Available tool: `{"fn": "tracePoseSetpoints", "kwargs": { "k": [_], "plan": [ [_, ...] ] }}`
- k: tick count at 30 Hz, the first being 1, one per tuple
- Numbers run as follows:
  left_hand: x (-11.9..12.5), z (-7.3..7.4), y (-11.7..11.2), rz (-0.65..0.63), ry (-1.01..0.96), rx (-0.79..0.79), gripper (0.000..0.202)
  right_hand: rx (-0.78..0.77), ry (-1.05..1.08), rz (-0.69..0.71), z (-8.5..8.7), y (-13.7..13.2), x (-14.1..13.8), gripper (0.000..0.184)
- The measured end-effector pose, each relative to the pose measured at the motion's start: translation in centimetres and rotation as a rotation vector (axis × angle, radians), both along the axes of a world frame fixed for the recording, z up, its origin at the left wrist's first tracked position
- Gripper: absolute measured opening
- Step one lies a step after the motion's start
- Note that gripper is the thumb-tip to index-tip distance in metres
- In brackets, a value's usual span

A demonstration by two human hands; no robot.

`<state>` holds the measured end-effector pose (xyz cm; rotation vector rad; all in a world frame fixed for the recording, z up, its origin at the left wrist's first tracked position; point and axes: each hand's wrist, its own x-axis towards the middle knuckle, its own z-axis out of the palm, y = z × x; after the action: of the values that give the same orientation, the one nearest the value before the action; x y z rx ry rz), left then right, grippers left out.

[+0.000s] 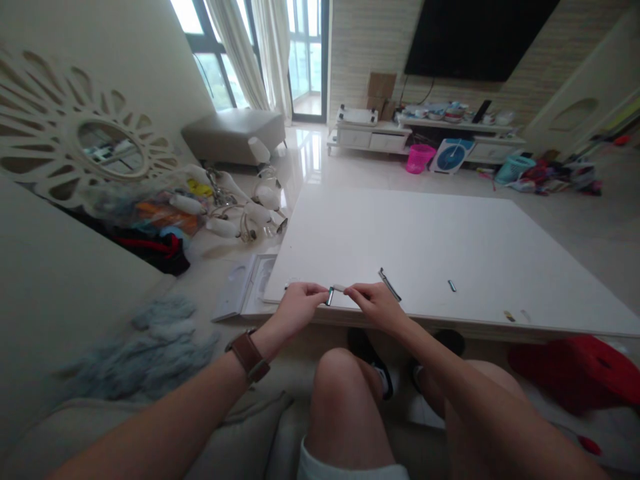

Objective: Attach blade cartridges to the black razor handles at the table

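Note:
Near the front edge of the white table (430,233), my left hand (300,305) pinches a small dark-framed rectangular piece (329,297) with a pale middle. Facing it, my right hand (373,303) grips a small whitish stick-like piece (339,288) whose tip meets or nearly meets the framed piece. Both things are too small to name exactly. Just behind my right hand lies a slim dark and silver strip (390,285). Farther right are a small dark rectangular piece (452,286) and a small yellowish-and-dark piece (509,316).
An open white box (243,287) lies by the table's left end. Beyond it a chandelier with white shades (255,210) rests on the floor. Grey fluffy cloth (155,347) is at the left, a red item (585,370) at the right. A pink bin (420,159) stands farther back.

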<state>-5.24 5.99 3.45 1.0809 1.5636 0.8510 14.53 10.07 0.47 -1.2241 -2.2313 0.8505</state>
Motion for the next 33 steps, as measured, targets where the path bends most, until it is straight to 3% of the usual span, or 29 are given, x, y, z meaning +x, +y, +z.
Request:
{"fn": "tracePoseSetpoints", "kwargs": {
  "k": [19,28,33],
  "plan": [
    [-0.1,-0.3,0.0,0.024,-0.023,0.026,0.025,-0.092,0.074,0.115,0.3,-0.7,-0.5,0.049],
    [0.0,-0.3,0.1,0.024,-0.032,0.066,0.024,-0.021,0.000,0.329,0.7,-1.8,-0.4,0.042],
    [0.3,-0.2,0.0,0.021,-0.067,0.065,0.023,0.049,0.102,0.234,0.5,-2.0,0.0,0.043]
  ]
}}
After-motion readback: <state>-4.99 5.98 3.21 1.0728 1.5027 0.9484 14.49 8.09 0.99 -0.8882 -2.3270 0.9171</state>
